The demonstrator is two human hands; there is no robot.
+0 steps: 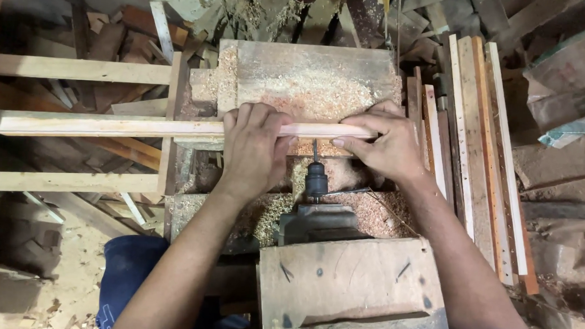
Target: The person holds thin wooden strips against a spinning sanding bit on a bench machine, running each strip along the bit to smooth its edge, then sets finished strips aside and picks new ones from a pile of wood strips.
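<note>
Sawdust covers the cluttered workshop bench (308, 81). Nearest, the drill (316, 178) points at a wooden strip (112, 126); left hand (254, 150) and right hand (387, 145) clamp it, seemingly mid-boring. Next calls for steady, level pressure.

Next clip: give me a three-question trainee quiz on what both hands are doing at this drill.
1. True or false: both hands rest on the wooden strip.
2. The drill bit points at the strip: A) left of the left hand, B) between the hands, C) right of the right hand.
3. What covers the table behind the strip?

Key: 1 true. 2 B. 3 Sawdust.
</note>
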